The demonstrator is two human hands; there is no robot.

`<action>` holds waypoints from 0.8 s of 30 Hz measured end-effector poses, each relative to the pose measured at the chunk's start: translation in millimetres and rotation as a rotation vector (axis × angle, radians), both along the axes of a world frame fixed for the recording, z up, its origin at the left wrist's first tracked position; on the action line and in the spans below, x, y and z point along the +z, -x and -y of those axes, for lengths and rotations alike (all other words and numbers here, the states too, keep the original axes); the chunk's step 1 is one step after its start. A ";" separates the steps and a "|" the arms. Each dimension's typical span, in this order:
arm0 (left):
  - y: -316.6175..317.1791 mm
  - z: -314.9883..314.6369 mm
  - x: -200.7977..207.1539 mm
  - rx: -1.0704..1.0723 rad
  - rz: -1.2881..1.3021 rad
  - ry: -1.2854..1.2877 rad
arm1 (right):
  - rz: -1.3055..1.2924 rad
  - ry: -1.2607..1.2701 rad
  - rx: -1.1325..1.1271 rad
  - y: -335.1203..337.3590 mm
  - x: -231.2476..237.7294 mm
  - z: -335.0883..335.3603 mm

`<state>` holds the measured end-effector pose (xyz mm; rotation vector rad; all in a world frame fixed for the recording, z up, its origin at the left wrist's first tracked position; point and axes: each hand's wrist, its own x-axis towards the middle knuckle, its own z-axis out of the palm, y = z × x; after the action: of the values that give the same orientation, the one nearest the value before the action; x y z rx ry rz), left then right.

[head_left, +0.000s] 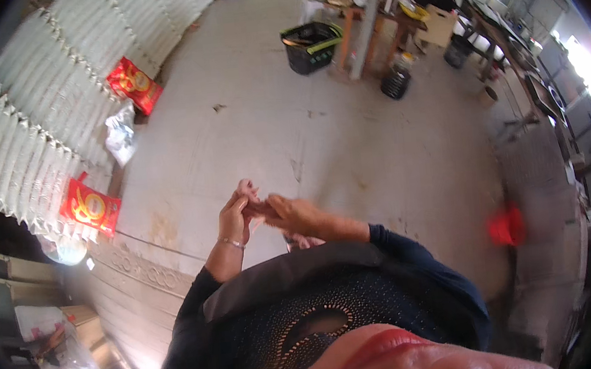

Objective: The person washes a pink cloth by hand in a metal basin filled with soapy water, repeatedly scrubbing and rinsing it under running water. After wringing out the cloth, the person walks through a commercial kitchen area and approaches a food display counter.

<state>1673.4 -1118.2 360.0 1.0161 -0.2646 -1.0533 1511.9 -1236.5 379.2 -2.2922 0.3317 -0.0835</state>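
Silver thin bracelet (231,243) lies six o'clock of left hand (233,217) — right hand (295,213) touching from three; cannot tell either's grip.

Left of my left hand (232,225), I see a red bag (91,208) patterned in yellow, and white sacks (51,87); beyond my right hand (297,215), a black basket (308,59) rimmed in green; behind both, my dark, dot-patterned top (383,283).

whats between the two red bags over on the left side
A crumpled whitish plastic bag lies between the upper red bag and the lower red bag, nearer the upper one; the head view shows it.
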 end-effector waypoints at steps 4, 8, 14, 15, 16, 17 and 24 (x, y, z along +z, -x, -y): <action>-104.9 49.9 46.2 0.092 -0.058 0.219 | 0.022 -0.219 0.142 -114.8 3.7 72.1; -180.7 107.3 92.0 -0.032 -0.079 0.348 | 0.400 -0.395 0.191 -221.7 8.7 149.8; -308.2 201.5 98.5 0.038 0.623 -0.050 | 0.040 -1.087 0.443 -363.7 3.8 246.8; -336.7 220.1 95.5 0.101 0.620 -0.033 | -0.028 -0.999 0.404 -386.3 1.9 266.8; -368.7 240.5 94.3 0.030 0.669 -0.110 | -0.077 -0.932 0.377 -409.8 0.7 288.6; -400.5 261.9 94.1 -0.021 0.737 -0.218 | -0.138 -0.876 0.352 -430.1 0.8 308.6; -582.4 458.9 114.2 -0.202 0.287 0.111 | 0.421 -1.233 -0.118 -503.5 65.5 477.8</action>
<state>2255.8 -1577.1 474.2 1.0544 -0.6646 -1.0594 2015.5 -1714.3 444.7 -0.9986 0.1978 -0.3158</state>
